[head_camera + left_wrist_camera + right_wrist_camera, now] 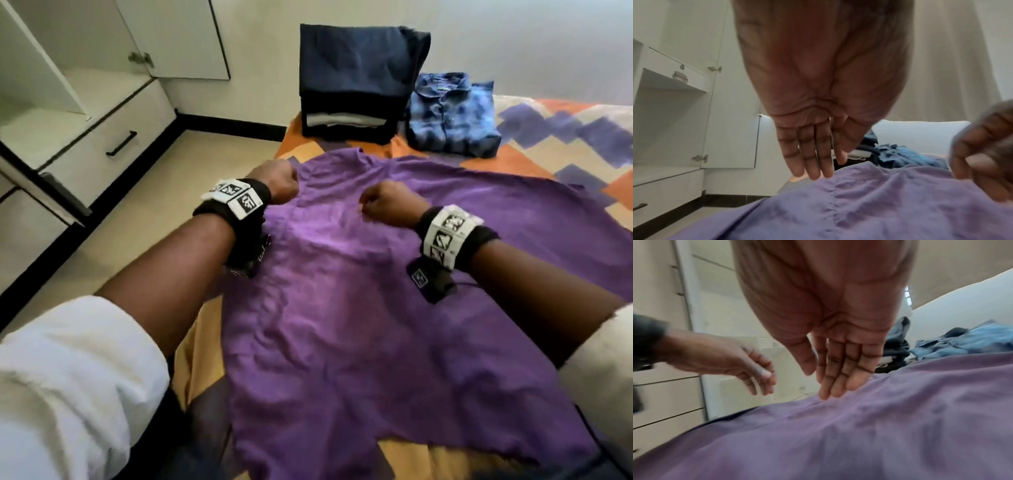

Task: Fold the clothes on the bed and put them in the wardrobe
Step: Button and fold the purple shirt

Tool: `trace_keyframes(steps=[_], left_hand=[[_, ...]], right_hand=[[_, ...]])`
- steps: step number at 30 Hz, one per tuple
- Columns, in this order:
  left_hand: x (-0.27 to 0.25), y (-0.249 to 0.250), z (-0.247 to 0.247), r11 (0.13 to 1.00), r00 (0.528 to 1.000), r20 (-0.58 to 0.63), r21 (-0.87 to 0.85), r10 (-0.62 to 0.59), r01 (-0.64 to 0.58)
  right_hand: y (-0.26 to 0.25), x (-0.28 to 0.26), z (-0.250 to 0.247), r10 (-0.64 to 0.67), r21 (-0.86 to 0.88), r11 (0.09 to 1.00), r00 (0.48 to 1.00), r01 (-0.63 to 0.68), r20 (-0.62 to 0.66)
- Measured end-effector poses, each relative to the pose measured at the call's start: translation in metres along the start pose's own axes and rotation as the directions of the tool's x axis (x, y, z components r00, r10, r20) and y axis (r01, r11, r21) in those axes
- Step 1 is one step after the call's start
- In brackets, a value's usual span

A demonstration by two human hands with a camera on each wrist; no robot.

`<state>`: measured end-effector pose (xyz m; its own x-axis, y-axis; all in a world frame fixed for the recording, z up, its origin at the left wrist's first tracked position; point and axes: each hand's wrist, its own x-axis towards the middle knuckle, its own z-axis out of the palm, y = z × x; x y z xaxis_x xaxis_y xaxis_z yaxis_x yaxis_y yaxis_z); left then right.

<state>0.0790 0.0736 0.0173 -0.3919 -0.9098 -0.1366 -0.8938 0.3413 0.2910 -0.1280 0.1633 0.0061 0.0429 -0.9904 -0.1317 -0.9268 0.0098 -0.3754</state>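
Note:
A purple shirt [359,291] [859,203] [859,434] lies spread flat on the bed. My left hand [279,185] [812,154] is over its far left part, near the bed's edge. The fingers are straight and together, pointing down, with their tips at the cloth. My right hand [387,202] [840,369] is a little to the right over the upper middle of the shirt, fingers also straight and pointing down at the fabric. Neither hand holds anything. Whether the fingertips press the cloth or hover just above it is unclear.
A folded dark stack [356,85] and a folded blue tie-dye shirt [452,116] sit at the far end of the patterned bed cover [565,137]. The white wardrobe [85,113] stands open on the left, with drawers [116,144] below and floor between.

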Motion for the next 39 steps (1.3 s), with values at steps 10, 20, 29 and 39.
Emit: trace_keyframes(steps=[10,20,29,39], left_hand=[[0.169,-0.026,0.039,0.972,0.988,-0.109,-0.22,-0.11,0.084],[0.211,-0.022,0.028,0.916,0.923,0.384,-0.37,0.001,0.153],[0.202,-0.017,0.022,0.3,0.959,0.283,-0.913,-0.025,0.278],[0.196,-0.001,0.039,0.427,0.973,0.226,-0.875,-0.056,0.227]], right_hand=[[0.06,0.193,-0.022,0.329,0.17,0.94,0.916,-0.295,-0.229],[0.067,0.232,-0.018,0.257,-0.239,0.953,0.917,-0.188,0.304],[0.065,0.227,-0.019,0.25,-0.367,0.925,0.883,-0.097,0.397],[0.083,0.236,-0.037,0.156,0.101,0.985,0.966,-0.137,-0.205]])
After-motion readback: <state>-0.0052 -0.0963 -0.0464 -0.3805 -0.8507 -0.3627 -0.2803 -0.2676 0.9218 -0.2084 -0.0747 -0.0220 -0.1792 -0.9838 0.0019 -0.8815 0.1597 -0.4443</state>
